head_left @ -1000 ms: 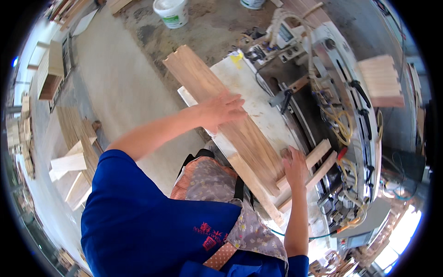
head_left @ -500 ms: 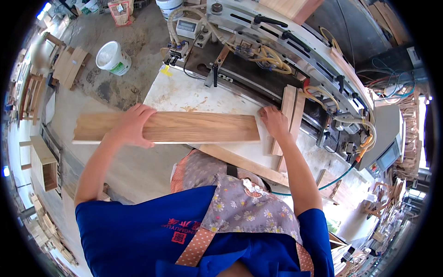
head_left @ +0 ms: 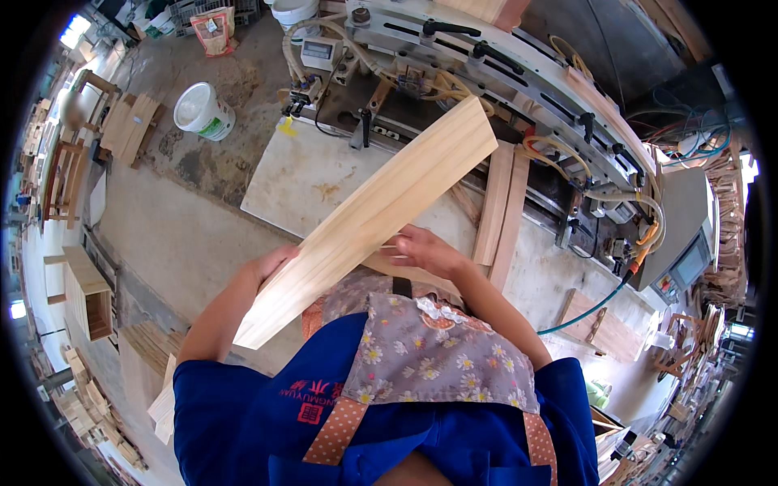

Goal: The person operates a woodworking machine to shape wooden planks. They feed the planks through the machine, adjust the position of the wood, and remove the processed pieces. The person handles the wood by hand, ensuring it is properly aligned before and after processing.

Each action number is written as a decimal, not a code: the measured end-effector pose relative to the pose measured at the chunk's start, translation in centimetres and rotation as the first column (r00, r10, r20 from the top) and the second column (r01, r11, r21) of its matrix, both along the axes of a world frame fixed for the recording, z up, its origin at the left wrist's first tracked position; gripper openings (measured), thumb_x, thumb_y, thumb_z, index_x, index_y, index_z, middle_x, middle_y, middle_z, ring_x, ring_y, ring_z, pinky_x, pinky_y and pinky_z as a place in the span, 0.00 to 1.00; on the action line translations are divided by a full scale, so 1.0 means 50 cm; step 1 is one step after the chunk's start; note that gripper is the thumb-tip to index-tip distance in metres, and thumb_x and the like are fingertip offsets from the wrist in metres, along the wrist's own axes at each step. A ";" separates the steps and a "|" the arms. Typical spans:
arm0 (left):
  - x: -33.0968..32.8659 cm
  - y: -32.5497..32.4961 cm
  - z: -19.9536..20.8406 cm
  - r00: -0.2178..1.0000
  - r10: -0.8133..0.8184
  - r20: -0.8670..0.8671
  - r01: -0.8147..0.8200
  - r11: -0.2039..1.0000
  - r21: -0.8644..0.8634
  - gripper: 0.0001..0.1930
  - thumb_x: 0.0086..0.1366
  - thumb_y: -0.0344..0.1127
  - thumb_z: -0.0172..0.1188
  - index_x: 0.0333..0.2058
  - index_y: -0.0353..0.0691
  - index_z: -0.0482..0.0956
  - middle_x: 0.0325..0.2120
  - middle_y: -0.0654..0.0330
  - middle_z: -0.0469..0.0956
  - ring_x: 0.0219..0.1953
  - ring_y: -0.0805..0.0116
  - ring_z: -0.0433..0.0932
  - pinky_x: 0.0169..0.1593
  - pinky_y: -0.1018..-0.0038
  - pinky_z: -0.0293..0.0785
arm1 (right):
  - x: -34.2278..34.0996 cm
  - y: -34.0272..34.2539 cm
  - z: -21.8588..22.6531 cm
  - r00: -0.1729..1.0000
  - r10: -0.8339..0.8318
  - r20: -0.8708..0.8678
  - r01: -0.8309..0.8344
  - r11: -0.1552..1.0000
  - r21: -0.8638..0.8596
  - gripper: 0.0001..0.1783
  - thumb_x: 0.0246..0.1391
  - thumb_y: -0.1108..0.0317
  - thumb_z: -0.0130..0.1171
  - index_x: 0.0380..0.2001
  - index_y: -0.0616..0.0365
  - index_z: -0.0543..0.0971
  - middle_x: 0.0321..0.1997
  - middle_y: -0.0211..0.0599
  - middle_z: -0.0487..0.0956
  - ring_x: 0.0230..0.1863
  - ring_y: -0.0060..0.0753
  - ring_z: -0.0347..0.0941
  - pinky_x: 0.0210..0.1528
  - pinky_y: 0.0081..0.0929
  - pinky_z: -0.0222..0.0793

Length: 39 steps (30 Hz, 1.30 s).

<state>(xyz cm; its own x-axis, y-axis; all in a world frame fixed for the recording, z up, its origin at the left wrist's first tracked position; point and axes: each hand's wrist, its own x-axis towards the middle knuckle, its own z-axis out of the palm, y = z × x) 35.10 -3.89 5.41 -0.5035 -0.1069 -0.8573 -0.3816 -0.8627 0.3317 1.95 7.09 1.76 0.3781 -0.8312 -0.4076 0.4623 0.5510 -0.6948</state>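
So this is a long, flat, pale wooden board (head_left: 369,217) with straight, fine grain running lengthwise, smooth faces and crisp edges. It's up between the two hands, long axis on a slant: the far end points away and to the right, past the right hand (head_left: 428,253), while the near end drops back toward the body, just below the left hand (head_left: 274,264). The left one's got hold of the left long edge, fingers mostly hidden by the wood. The right one's loosely spread at the opposite edge, fingers a bit bent; can't tell if the tips actually touch. Beyond the left hand there's a stained, flat white tabletop (head_left: 296,174), and just right of the right hand, two straight wooden strips (head_left: 494,206) lying side by side.
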 end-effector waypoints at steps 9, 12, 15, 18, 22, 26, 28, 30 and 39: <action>0.027 -0.013 -0.090 0.974 -0.136 -0.183 0.108 0.982 -0.157 0.21 0.66 0.47 0.55 0.49 0.37 0.75 0.43 0.59 0.79 0.43 0.72 0.78 0.48 0.71 0.73 | 0.060 -0.004 -0.032 0.981 -0.193 -0.008 0.192 0.968 0.159 0.30 0.59 0.49 0.55 0.55 0.61 0.68 0.50 0.40 0.76 0.47 0.34 0.77 0.48 0.33 0.78; 0.045 0.005 -0.094 0.956 -0.291 0.018 0.283 0.912 -0.297 0.18 0.64 0.43 0.57 0.48 0.37 0.76 0.39 0.61 0.79 0.38 0.73 0.77 0.44 0.72 0.73 | 0.052 -0.032 -0.055 0.967 -0.194 -0.167 0.226 0.954 0.198 0.28 0.60 0.49 0.54 0.53 0.60 0.70 0.47 0.39 0.77 0.43 0.33 0.78 0.42 0.29 0.78; 0.024 0.037 -0.082 1.000 -0.009 -0.013 0.003 0.918 -0.398 0.18 0.64 0.45 0.56 0.44 0.36 0.78 0.35 0.63 0.79 0.35 0.76 0.75 0.40 0.73 0.71 | 0.046 -0.090 -0.075 0.945 -0.265 -0.191 0.306 0.924 0.230 0.26 0.61 0.48 0.52 0.51 0.59 0.71 0.44 0.38 0.78 0.41 0.32 0.78 0.39 0.27 0.77; -0.006 0.026 -0.122 0.995 0.053 0.079 0.005 0.805 -0.593 0.18 0.66 0.44 0.54 0.42 0.33 0.78 0.33 0.61 0.79 0.36 0.76 0.75 0.40 0.74 0.71 | 0.051 -0.114 -0.092 0.932 -0.318 -0.177 0.353 0.907 0.231 0.26 0.62 0.48 0.48 0.52 0.58 0.69 0.47 0.39 0.77 0.46 0.35 0.76 0.47 0.34 0.74; -0.101 0.008 -0.113 0.987 0.097 0.126 0.016 0.730 -0.683 0.20 0.67 0.44 0.52 0.42 0.30 0.78 0.32 0.60 0.80 0.34 0.75 0.76 0.38 0.75 0.72 | 0.095 -0.109 -0.089 0.931 -0.343 -0.128 0.366 0.876 0.313 0.27 0.64 0.46 0.44 0.53 0.60 0.68 0.47 0.39 0.77 0.46 0.36 0.76 0.49 0.38 0.74; -0.166 -0.018 -0.173 0.985 0.168 0.048 -0.084 0.695 -0.715 0.21 0.67 0.45 0.53 0.42 0.28 0.78 0.32 0.59 0.80 0.32 0.75 0.76 0.36 0.75 0.72 | 0.124 -0.102 -0.065 0.922 -0.347 -0.174 0.385 0.871 0.304 0.27 0.65 0.48 0.40 0.54 0.62 0.66 0.49 0.41 0.75 0.49 0.41 0.75 0.51 0.41 0.73; -0.197 -0.023 -0.169 0.978 0.202 0.044 -0.107 0.677 -0.728 0.21 0.67 0.45 0.53 0.41 0.27 0.78 0.32 0.59 0.80 0.32 0.75 0.76 0.36 0.75 0.73 | 0.108 -0.112 -0.093 0.925 -0.308 -0.220 0.360 0.897 0.258 0.27 0.65 0.50 0.41 0.52 0.64 0.67 0.48 0.43 0.75 0.47 0.42 0.76 0.47 0.40 0.75; -0.208 -0.028 -0.150 0.969 0.242 0.057 -0.129 0.686 -0.716 0.22 0.67 0.45 0.53 0.41 0.27 0.78 0.32 0.59 0.80 0.32 0.75 0.76 0.36 0.76 0.73 | 0.096 -0.129 -0.114 0.925 -0.270 -0.267 0.331 0.917 0.221 0.27 0.64 0.51 0.42 0.50 0.67 0.68 0.46 0.45 0.75 0.45 0.42 0.76 0.43 0.40 0.77; -0.217 -0.058 -0.199 0.954 0.272 0.124 -0.066 0.596 -0.800 0.23 0.64 0.50 0.55 0.32 0.29 0.79 0.22 0.62 0.76 0.25 0.75 0.70 0.30 0.71 0.67 | 0.072 -0.184 -0.114 0.901 -0.233 -0.365 0.327 0.919 0.221 0.27 0.64 0.53 0.44 0.49 0.72 0.69 0.44 0.48 0.76 0.42 0.45 0.77 0.37 0.43 0.79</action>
<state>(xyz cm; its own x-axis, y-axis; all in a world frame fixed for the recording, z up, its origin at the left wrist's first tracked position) 24.26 -6.79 -4.54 -0.2235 -0.8482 -0.4802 -0.4043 -0.3676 0.8375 5.56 -2.10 -3.92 -0.0466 -0.7219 -0.6904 0.3993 0.6200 -0.6753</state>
